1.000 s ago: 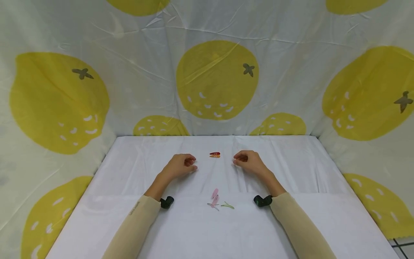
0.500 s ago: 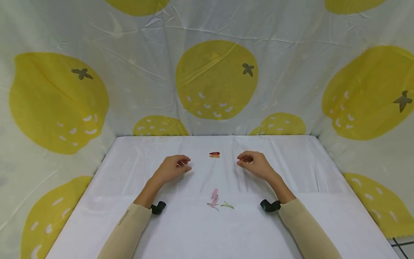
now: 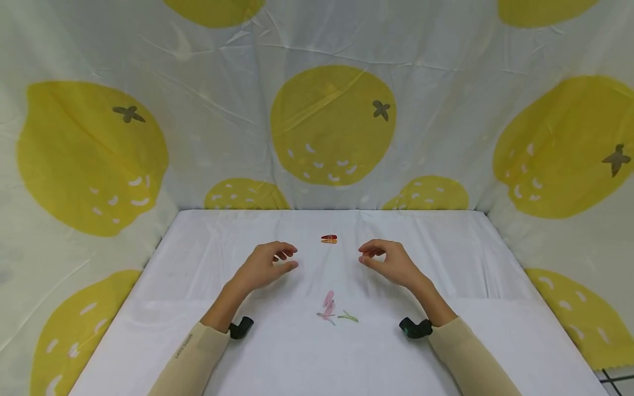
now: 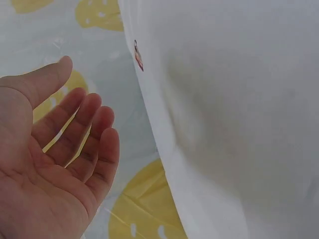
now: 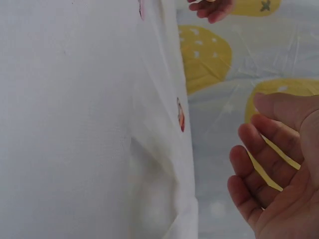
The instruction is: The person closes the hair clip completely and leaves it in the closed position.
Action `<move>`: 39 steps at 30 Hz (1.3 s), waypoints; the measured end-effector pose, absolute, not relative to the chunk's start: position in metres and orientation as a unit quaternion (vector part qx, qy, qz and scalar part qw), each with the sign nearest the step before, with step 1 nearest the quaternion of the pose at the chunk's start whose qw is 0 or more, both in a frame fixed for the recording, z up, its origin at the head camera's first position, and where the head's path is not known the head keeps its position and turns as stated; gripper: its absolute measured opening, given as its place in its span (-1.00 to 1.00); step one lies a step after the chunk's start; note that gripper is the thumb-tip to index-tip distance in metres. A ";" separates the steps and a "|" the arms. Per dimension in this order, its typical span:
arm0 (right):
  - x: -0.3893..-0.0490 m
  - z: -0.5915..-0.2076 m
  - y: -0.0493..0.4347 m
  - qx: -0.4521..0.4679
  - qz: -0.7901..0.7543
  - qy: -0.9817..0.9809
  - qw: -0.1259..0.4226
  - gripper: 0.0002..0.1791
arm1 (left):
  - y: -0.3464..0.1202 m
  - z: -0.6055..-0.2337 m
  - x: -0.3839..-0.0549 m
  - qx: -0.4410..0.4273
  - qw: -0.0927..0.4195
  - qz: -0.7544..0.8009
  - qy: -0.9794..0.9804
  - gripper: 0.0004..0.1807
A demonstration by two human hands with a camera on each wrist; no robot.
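In the head view, a red hair clip (image 3: 329, 237) and an orange hair clip (image 3: 329, 241) lie side by side toward the back of the white-covered table. Closer in lie several pink and greyish hair clips (image 3: 329, 304), partly overlapping, with a green hair clip (image 3: 349, 317) just right of them. My left hand (image 3: 263, 266) hovers left of the red and orange pair, fingers loosely bent and holding nothing. On the other side my right hand (image 3: 391, 264) mirrors it, also without anything in its grasp. Both wrist views show bare palms, left (image 4: 47, 174) and right (image 5: 284, 164).
A white cloth (image 3: 317, 357) covers the table. Behind and at both sides hangs a pale curtain (image 3: 223, 126) printed with large yellow fruits. Dark wrist cameras (image 3: 241, 328) sit at both cuffs. Floor tiles (image 3: 616, 379) show at the lower right.
My hands first drew apart, then came slightly closer together again, still in the air. The head view has tilted up a little. The clips stay where they were.
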State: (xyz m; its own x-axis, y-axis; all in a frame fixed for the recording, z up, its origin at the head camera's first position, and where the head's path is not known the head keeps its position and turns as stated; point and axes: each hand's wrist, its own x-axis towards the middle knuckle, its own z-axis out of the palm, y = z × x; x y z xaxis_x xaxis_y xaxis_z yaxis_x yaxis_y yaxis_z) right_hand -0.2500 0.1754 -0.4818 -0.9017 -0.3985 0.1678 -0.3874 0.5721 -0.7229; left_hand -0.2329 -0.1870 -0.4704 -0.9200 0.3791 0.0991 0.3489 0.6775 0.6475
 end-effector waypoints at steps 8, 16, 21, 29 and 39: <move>-0.239 -0.480 0.167 -0.249 -0.412 0.876 0.005 -0.71 | -0.175 -0.469 -0.223 0.230 0.019 0.352 0.907 -0.61; -0.224 -0.487 0.160 -0.275 -0.405 0.872 0.009 -0.70 | -0.167 -0.477 -0.211 0.248 0.028 0.354 0.901 -0.64; -0.211 -0.494 0.162 -0.296 -0.399 0.867 0.015 -0.71 | -0.160 -0.483 -0.205 0.267 0.035 0.347 0.899 -0.64; -0.194 -0.504 0.160 -0.312 -0.401 0.860 0.043 -0.66 | -0.149 -0.489 -0.192 0.290 0.050 0.344 0.892 -0.67; -0.183 -0.509 0.159 -0.304 -0.384 0.867 0.092 -0.54 | -0.139 -0.491 -0.181 0.305 0.058 0.346 0.886 -0.75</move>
State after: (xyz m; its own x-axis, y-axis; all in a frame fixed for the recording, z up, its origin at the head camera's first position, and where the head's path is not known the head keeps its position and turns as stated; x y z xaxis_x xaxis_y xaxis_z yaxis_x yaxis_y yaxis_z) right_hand -0.1828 0.1595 -0.5089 -0.7982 -0.5978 0.0740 -0.4561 0.5196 -0.7224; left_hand -0.1814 -0.1385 -0.4910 -0.8076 0.5798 0.1076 0.4992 0.5750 0.6482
